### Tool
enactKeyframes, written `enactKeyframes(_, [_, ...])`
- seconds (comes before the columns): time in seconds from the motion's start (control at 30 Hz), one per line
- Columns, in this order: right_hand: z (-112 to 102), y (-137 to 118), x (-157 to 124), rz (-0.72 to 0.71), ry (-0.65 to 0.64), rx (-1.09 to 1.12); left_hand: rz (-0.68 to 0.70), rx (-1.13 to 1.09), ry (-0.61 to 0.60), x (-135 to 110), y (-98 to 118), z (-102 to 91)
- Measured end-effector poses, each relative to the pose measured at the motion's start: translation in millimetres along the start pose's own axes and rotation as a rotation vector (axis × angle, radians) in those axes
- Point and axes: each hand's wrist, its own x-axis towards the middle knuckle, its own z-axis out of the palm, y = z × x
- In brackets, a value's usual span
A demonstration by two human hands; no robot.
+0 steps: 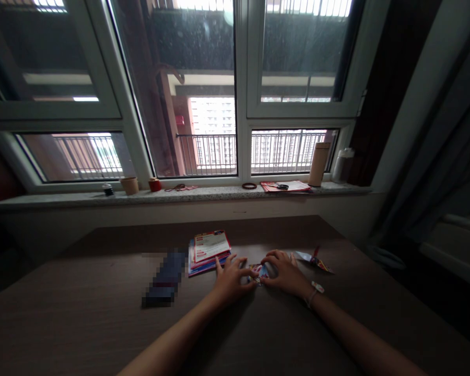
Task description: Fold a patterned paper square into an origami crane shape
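My left hand [229,278] and my right hand [284,271] rest on the dark wooden table [82,313], fingers curled and pinching a small piece of printed, colourful folded paper [258,272] that lies between them. A finished folded paper figure [313,259] lies just right of my right hand. My right wrist wears a band. A stack of red, white and blue printed sheets [208,250] sits just beyond my left hand.
A dark flat object [165,279], blurred out, lies left of the paper stack. The window sill [203,194] holds a small cup [129,185], a red pot [154,184], a ring [249,185], papers with scissors [284,186] and a tall tan bottle [318,164]. Curtains hang at right.
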Motion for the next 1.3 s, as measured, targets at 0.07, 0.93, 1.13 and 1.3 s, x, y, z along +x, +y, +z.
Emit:
enactKeyframes(0.07, [-1, 0, -1, -0.009, -0.009, -0.002, -0.002, -0.001, -0.005, 0, 0, -0.5])
enactKeyframes(0.93, [0, 5, -5, -0.072, -0.022, 0.101, 0.065, -0.051, -0.029, -3, 2, -9.4])
enactKeyframes(1.13, [-1, 7, -6, -0.156, -0.032, 0.156, 0.082, -0.059, -0.002, -3, 3, -9.9])
enactKeyframes(1.3, [1, 8, -4, -0.173, -0.026, 0.155, 0.124, -0.017, 0.088, -2, 1, -3.2])
